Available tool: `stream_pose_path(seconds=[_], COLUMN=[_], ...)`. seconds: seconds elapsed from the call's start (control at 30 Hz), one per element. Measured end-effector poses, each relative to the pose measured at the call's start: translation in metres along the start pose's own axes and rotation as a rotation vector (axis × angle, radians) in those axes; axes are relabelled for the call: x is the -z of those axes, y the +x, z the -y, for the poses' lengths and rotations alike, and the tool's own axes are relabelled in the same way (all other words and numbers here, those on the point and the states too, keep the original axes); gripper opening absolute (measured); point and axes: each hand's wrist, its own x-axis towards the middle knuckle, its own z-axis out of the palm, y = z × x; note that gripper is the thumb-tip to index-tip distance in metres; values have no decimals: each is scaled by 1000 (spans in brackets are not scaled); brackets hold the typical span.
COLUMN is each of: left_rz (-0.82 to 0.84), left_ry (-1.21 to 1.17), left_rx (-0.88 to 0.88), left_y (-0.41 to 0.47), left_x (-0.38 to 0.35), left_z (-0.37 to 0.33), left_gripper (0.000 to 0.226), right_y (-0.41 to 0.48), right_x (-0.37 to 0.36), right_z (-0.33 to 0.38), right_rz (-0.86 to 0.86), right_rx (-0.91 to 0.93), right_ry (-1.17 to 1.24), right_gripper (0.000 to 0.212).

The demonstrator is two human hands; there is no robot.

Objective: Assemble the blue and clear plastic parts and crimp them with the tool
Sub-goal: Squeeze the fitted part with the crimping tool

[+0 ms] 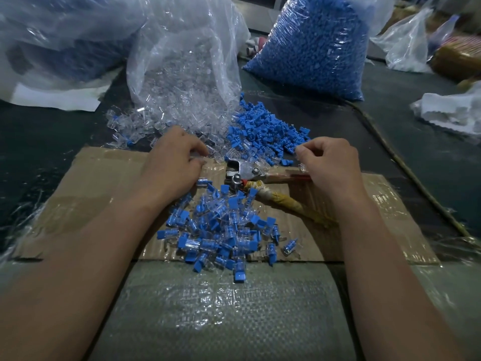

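- Head view: the tool [244,174] lies on the cardboard [91,194] just above mid-frame, with its metal head toward 9 o'clock. One taped handle runs to 3 o'clock under the right hand and the other to 4 o'clock.
- The left hand [171,157] sits at 9 o'clock of the tool, fingers curled narrow, with the tips at the edge of the loose clear parts [145,123]. I cannot tell whether it grips one.
- The right hand [328,162] is at 3 o'clock of the tool, over the handle. Its thumb is closed against the forefinger, and what they pinch, if anything, cannot be told.
- The blue parts [260,134] lie heaped at 12 o'clock of the tool, touching the clear ones.
- The joined parts [226,230], blue inside clear, are piled at 6 o'clock of the tool between the forearms.
- The clear bag [182,69] spills open at 11 o'clock.
- The blue bag [312,43] stands at 1 o'clock.
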Motion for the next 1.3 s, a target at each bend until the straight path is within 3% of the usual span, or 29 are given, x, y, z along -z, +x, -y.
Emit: stream_pose_path(seconds=[0.07,0.13,0.3,0.43,0.67,0.83,0.93,1.07,1.17,1.3], left_rz=[-66,-17,178,37,-102,-158,-203,-151,-81,-2], left_ry=[-88,-98,169,52,-103,-263,-399,-683,-829,-907], left_rx=[3,-14,-64,-37,65,93,122,170,200,204], left_y=[-1,-1,4,1,-5,-11,-15,-20,-22,-24], left_x=[3,3,-4,-1,6,10,16,24,29,30], left_z=[0,-1,3,1,-5,-10,-16,-25,-30,-33], left_gripper=[25,41,41,33,31,21,8,13,13,14], right_y=[2,4,8,15,16,13,11,5,-4,-18], right_x=[-1,-4,-14,-20,-18,-18,-16,-7,-3,-4], right_z=[-1,-1,1,-2,0,2,2,5,14,32], right_rz=[5,36,111,189,190,212,158,39,-2,35], right_rx=[-5,16,87,71,37,42,66,118,109,155], right_ry=[-4,-29,-183,-309,-241,-193,-114,84,316,551], right_gripper=[13,14,25,27,16,20,19,1,19,19])
